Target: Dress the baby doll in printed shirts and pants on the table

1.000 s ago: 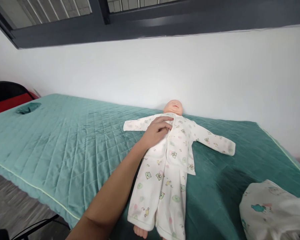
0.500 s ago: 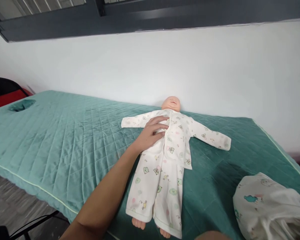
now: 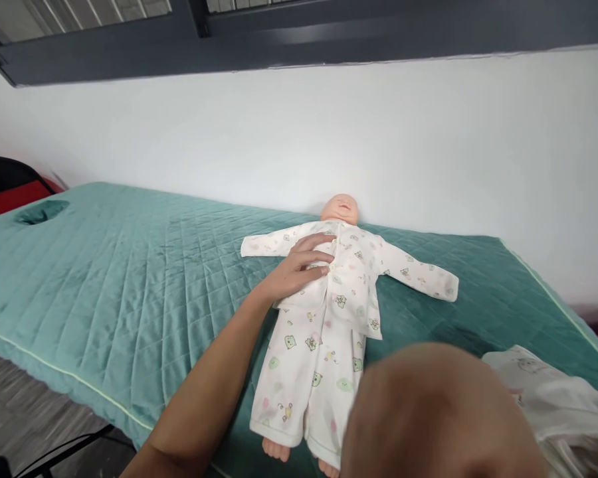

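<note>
My left hand (image 3: pixel 303 265) lies on the chest of a baby doll (image 3: pixel 339 210), its fingers stretched out beside the buttons of the white printed jacket (image 3: pixel 351 292). On its back, the doll has both sleeves spread wide, and bare toes poke out of matching trousers (image 3: pixel 284 382). A large, blurred, skin-coloured rounded shape close to the camera, probably my right hand (image 3: pixel 438 411), covers the lower right and part of one trouser leg. Its fingers cannot be made out. Behind it shows a white printed cloth item (image 3: pixel 553 398), partly hidden.
The doll rests on a massage bed with a green quilted cover (image 3: pixel 144 279), which has a face hole (image 3: pixel 42 211) at the far left. A white wall (image 3: pixel 179 133) and a dark window frame (image 3: pixel 329 33) run behind. A black and red chair (image 3: pixel 14 182) stands left.
The blurred skin-coloured shape has risen from the bottom edge and now hides part of the cloth item and one trouser leg. My left hand stays on the doll's chest.
</note>
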Demonstrator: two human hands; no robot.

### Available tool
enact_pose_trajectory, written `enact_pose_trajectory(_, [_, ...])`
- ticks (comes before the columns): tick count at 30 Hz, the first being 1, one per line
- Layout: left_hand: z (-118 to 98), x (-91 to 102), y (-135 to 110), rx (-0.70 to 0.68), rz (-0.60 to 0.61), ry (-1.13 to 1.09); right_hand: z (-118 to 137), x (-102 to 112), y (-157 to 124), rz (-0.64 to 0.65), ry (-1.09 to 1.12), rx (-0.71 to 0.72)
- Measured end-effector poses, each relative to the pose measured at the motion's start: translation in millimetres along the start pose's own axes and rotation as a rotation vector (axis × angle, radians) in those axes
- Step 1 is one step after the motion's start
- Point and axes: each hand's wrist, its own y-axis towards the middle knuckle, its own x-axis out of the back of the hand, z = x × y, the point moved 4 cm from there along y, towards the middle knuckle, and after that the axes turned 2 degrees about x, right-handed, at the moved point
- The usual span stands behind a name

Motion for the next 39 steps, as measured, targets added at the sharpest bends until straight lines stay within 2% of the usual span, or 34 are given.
enact_pose_trajectory(2, [0, -0.3, 0, -0.007, -0.005, -0.030, -12, 32, -1, -0.093, -0.026, -0.065])
enact_pose_trajectory(5, [1, -0.6, 1, -0.009, -0.009, -0.078, -49, 81, -1, -0.585, -0.169, -0.280])
enact_pose_trajectory(7, [2, -0.5, 1, -0.004, -0.009, -0.097, -70, 95, -1, -0.820, -0.230, -0.367])
enact_pose_trajectory(10, [3, -0.4, 1, 0.015, 0.000, -0.115, -84, 96, 3, -0.983, -0.251, -0.438])
enact_pose_trajectory(12, [5, -0.5, 2, 0.031, 0.007, -0.126, -85, 94, 5, -1.018, -0.261, -0.460])
enact_pose_trajectory(19, [6, -0.4, 2, 0.071, 0.021, -0.135, -88, 95, 8, -1.023, -0.208, -0.442])
enact_pose_trajectory(28, [9, 1.1, 4, 0.059, 0.008, -0.126, -87, 95, 11, -1.160, -0.152, -0.458])
enact_pose_trajectory(39, [9, 2.9, 4, 0.044, 0.044, -0.154, -96, 102, 8, -1.123, -0.053, -0.399])
